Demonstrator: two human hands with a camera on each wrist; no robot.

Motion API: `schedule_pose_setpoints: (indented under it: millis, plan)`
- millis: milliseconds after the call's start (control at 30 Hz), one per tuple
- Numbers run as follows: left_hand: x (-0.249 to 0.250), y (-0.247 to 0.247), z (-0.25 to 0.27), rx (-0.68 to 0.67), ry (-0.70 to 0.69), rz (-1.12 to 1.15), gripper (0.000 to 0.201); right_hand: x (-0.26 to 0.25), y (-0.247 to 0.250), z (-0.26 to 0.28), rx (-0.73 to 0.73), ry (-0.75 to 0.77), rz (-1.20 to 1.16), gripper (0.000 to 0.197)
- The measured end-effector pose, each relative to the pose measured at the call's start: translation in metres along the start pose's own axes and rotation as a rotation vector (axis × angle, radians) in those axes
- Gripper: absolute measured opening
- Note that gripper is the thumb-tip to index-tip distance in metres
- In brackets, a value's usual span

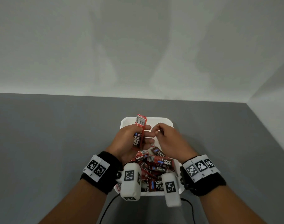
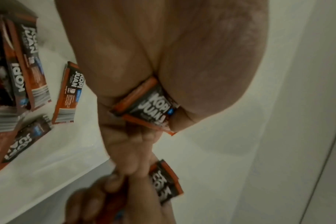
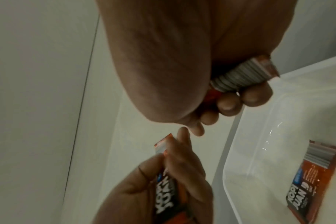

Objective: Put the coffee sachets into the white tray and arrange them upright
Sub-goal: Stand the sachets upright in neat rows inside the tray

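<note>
A white tray (image 1: 160,119) stands on the grey table in front of me. Several red-and-black coffee sachets (image 1: 156,164) lie in a loose heap in its near half, and one sachet lies flat on the tray floor (image 3: 314,186). My left hand (image 1: 134,137) grips a sachet (image 1: 140,126) upright over the tray's far left, barcode end up; its label shows against the palm (image 2: 146,104). My right hand (image 1: 168,138), just to the right and fingertip to fingertip with the left, is curled round another sachet (image 3: 246,75) whose barcode end sticks out of the fist.
The grey table (image 1: 57,135) spreads wide to the left and right of the tray. A white wall rises behind it and on the right. Black cables (image 1: 109,206) hang at the near edge below the white wrist cameras.
</note>
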State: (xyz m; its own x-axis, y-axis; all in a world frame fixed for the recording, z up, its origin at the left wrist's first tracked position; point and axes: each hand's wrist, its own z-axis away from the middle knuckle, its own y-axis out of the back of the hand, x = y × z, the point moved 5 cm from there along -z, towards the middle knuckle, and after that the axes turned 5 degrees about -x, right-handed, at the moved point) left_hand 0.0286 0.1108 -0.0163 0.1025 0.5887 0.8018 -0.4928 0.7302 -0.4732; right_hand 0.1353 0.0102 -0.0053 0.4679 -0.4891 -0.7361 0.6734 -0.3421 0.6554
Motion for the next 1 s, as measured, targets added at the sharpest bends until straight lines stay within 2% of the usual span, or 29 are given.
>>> schedule_pose_setpoints:
  millis: [100, 167, 233, 333, 433, 533, 633, 700, 767, 833, 933, 1000]
  plan:
    - [0.002, 0.0, 0.001, 0.011, -0.052, -0.223, 0.029, 0.002, 0.011, 0.001, 0.158, -0.087, -0.43, 0.018]
    - [0.004, -0.003, 0.001, 0.023, -0.131, -0.437, 0.027, -0.002, 0.012, 0.002, 0.153, -0.174, -0.776, 0.024]
    - [0.006, -0.012, 0.002, -0.015, -0.198, -0.579, 0.025, -0.006, 0.015, 0.002, 0.132, -0.187, -0.884, 0.03]
    - [0.005, -0.018, 0.004, -0.058, -0.228, -0.581, 0.015, -0.01, 0.018, 0.002, 0.143, -0.148, -0.848, 0.009]
    - [0.005, -0.004, 0.0, 0.048, -0.158, -0.333, 0.014, 0.0, 0.021, 0.002, 0.153, -0.149, -0.886, 0.029]
    - [0.007, 0.009, 0.0, 0.109, -0.145, -0.13, 0.011, 0.009, 0.024, 0.004, 0.166, -0.146, -0.864, 0.033]
    - [0.012, 0.012, 0.0, 0.066, -0.187, -0.166, 0.015, 0.012, 0.027, 0.004, 0.206, -0.14, -0.885, 0.026]
    - [0.013, 0.018, -0.002, 0.086, -0.2, -0.232, 0.012, 0.011, 0.028, 0.005, 0.206, -0.131, -0.873, 0.018]
    - [0.014, 0.023, -0.004, 0.109, -0.21, -0.269, 0.008, 0.013, 0.029, 0.006, 0.201, -0.131, -0.822, 0.02]
    - [0.016, 0.025, -0.005, 0.116, -0.216, -0.29, 0.008, 0.016, 0.029, 0.005, 0.204, -0.122, -0.726, 0.026]
    - [0.02, 0.025, -0.005, 0.106, -0.212, -0.333, 0.01, 0.01, 0.037, 0.008, 0.281, -0.059, -0.374, 0.025]
    - [0.023, 0.022, -0.004, 0.077, -0.2, -0.352, 0.01, -0.005, 0.04, 0.012, 0.267, 0.015, -0.16, 0.035]
